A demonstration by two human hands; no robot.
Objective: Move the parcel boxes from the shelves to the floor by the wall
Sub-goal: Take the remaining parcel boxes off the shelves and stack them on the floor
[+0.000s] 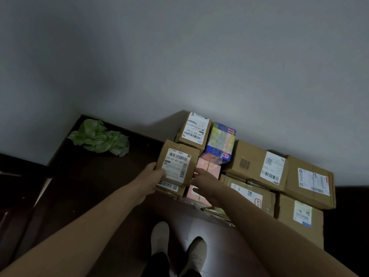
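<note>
In the head view, a small labelled parcel box is gripped at its left edge by the left hand, while its right edge is touched by the straight fingers of the right hand. It is set on stacked boxes by the wall. Pink boxes and brown cartons are crowded on its right; a crumpled green bag is lying on the floor to its left.
</note>
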